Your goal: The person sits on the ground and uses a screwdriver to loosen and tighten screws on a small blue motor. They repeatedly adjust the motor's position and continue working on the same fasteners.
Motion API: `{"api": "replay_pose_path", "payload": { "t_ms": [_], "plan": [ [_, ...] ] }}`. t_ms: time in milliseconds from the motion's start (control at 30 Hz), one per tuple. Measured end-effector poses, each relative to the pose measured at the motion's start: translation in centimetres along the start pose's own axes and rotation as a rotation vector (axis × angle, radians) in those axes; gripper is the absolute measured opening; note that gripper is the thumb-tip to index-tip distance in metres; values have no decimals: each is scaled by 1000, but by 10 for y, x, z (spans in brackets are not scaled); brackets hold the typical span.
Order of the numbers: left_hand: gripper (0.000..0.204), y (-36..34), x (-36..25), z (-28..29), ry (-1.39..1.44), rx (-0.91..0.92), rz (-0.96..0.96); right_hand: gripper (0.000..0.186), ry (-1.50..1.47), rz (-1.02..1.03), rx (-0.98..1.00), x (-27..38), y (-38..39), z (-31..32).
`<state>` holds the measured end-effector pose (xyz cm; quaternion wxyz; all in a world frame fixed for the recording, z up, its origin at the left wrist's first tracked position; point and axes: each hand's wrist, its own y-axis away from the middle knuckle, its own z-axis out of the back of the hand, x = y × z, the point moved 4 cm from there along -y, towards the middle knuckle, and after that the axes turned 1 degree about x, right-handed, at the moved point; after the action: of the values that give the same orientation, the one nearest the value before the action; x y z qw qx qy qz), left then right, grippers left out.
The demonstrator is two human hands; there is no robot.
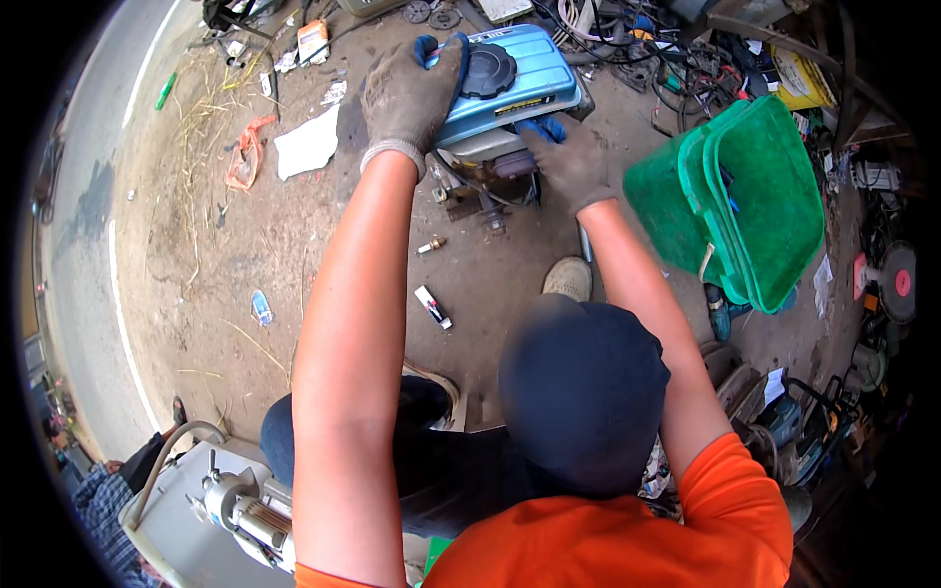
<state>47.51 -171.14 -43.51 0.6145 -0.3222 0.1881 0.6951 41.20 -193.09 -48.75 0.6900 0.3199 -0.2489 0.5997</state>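
Observation:
A small engine with a light-blue metal fuel tank (544,73) and a round black filler cap (487,71) stands on the ground at the far middle. My left hand (410,98), in a grey-brown glove with blue fingers, is closed over the tank's left end, beside the cap. Below the tank's near right side, my gloved right hand (576,165) reaches against the engine; it is blurred, and its fingers are partly hidden. A spark plug (432,245) lies on the ground nearer me, with a small white-and-dark box (432,307) beyond it towards my feet.
At right a green plastic bin (676,201) leans tilted. Cables and scrap parts (637,69) crowd the far right. White paper (307,144) and an orange plastic bag (250,152) lie left. A pale machine with a motor (250,514) stands near left; a person (108,500) is beyond it.

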Motion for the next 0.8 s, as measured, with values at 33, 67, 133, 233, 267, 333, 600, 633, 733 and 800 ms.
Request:
{"api": "replay_pose_path", "payload": {
  "t_ms": [33,67,133,233,267,333,600,633,733,800],
  "plan": [
    [64,0,1,0,-3,-3,6,42,-11,16,-32,4,2,3],
    [64,0,1,1,-9,2,3,41,-23,31,-63,9,6,6],
    [64,0,1,3,-20,12,-2,40,-78,30,-57,9,10,4],
    [65,1,1,1,-7,-1,-10,38,-137,-11,-6,2,9,2],
    [65,1,1,1,-3,6,-9,38,-124,-18,-12,-1,6,-1],
    [65,1,1,1,6,19,-4,37,-129,-28,-27,-6,6,-2],
    [59,0,0,-2,41,-2,8,41,-145,82,-47,-6,3,-2],
    [59,-1,-2,-4,53,-1,5,42,-144,60,-45,-10,1,0],
    [59,-3,6,-5,38,3,-3,40,-85,43,-40,-5,1,5],
    [60,-4,8,0,19,15,17,37,71,89,-87,-16,5,24]
  ]
}}
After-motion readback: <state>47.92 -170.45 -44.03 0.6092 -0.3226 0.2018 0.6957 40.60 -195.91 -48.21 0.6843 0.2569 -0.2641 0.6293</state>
